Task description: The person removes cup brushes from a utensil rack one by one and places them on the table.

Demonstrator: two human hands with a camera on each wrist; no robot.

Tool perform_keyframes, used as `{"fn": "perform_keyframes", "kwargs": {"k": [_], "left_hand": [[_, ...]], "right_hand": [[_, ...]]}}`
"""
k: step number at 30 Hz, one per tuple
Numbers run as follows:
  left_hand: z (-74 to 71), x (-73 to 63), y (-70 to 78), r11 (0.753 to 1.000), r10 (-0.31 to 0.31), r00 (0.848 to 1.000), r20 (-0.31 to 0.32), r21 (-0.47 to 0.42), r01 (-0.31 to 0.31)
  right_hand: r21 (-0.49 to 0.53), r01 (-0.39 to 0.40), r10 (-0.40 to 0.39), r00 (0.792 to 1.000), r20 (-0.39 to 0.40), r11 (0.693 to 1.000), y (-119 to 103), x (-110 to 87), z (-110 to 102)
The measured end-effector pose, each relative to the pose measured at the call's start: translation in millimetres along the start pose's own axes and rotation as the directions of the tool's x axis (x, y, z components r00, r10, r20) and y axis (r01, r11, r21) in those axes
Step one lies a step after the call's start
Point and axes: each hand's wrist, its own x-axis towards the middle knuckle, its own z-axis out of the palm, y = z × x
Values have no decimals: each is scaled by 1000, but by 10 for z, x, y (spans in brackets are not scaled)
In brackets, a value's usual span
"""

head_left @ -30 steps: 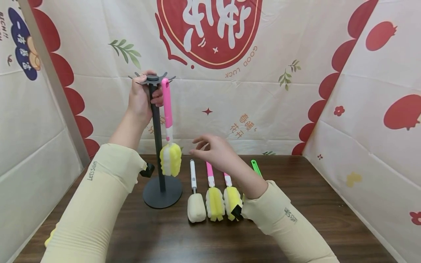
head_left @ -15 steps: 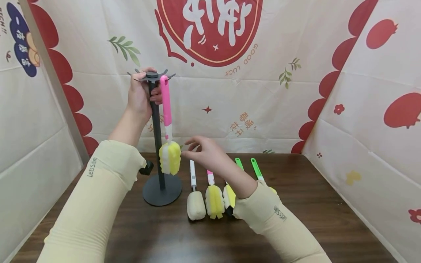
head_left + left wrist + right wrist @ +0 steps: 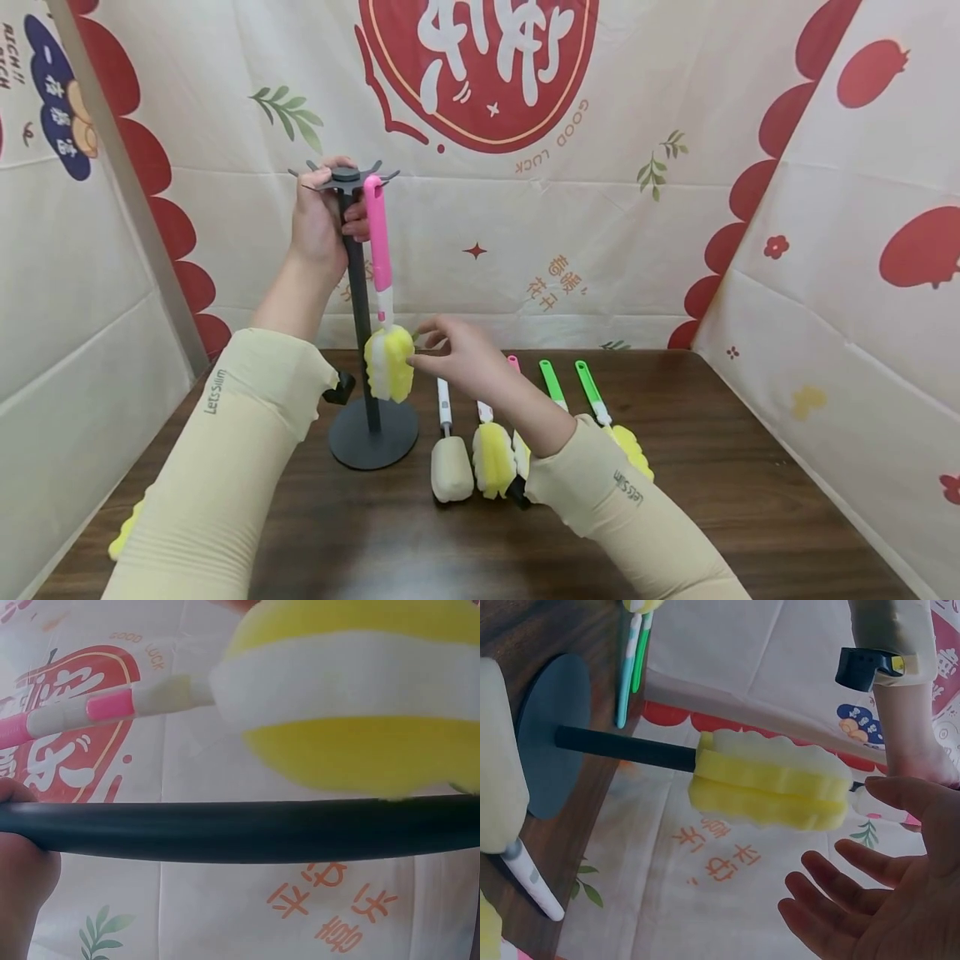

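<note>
My left hand (image 3: 318,221) grips the black post (image 3: 360,308) of a hook stand just under its hooked top (image 3: 345,177). A bottle brush with a pink handle (image 3: 380,242) and a yellow-and-white sponge head (image 3: 390,362) hangs upright from one hook. The left wrist view has that sponge (image 3: 337,682) beside the post (image 3: 247,832). My right hand (image 3: 461,350) is at the right side of the sponge head, fingers loosely bent and holding nothing. In the right wrist view, the fingers of the right hand (image 3: 877,892) are spread apart near the brush's neck.
Right of the stand's round base (image 3: 373,450) lie a white-handled brush with a cream sponge (image 3: 452,469), a yellow-and-white sponge brush (image 3: 493,458) and green-handled brushes (image 3: 588,383), partly behind my right arm. A yellow sponge (image 3: 126,533) shows beside my left sleeve. A printed cloth (image 3: 420,217) surrounds the table.
My right hand has moved left and slightly down to the hanging brush's sponge head. The left hand has kept its hold on the post.
</note>
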Motion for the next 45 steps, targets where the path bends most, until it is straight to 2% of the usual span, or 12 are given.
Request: {"fn": "perform_keyframes", "kwargs": {"k": [3,8,12,20,31,39,45], "left_hand": [[-5,-12,-10,1000,7,1000,0,8,-7],[-24,-32,-34,1000,0,1000,9,-30,0],[-31,-47,-48,1000,11,1000,13,17,-11],[-9,-53,-22,999,10,1000,17,-45,-10],[0,-71,-29,1000,27,999,19,2,-28],[12,-77,-19,999,24,1000,18,-23,-23],[26,-75,-4,999,19,1000,25,-32,-18]], "right_hand": [[-1,-4,4,1000,1,1000,3,4,46],[2,-13,13,1000,0,1000,15,9,118],[16,-22,22,1000,0,1000,23,18,165],[91,-9,9,1000,2,996,36,85,262],[181,10,-15,1000,24,983,49,114,363],[173,29,-31,1000,7,984,31,138,433],[149,2,0,1000,-13,989,14,157,469]]}}
